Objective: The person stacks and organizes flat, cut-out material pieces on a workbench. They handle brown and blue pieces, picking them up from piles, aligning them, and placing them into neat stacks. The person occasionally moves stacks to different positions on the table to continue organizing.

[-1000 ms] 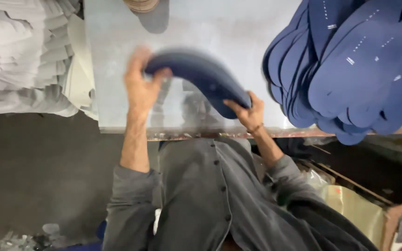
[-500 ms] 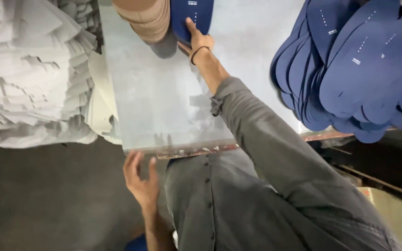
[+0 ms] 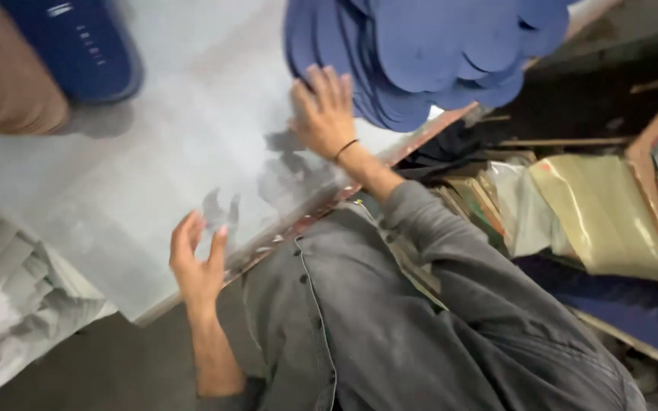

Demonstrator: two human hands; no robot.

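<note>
Grey tabletop (image 3: 154,175) fills the head view, smudged near its front edge, with white stacked sheets (image 3: 9,304) off to one side. Your right hand (image 3: 325,114) lies flat and spread, fingers touching the near edge of the blue insole pile (image 3: 436,53), gripping nothing. Your left hand (image 3: 196,262) hovers released above the tabletop's front edge, empty. You seem to be reaching for a piece; the next move would call for pinching the nearest insole's rim and sliding it free. Another blue insole (image 3: 78,46) lies well apart on a tan stack (image 3: 5,84).
</note>
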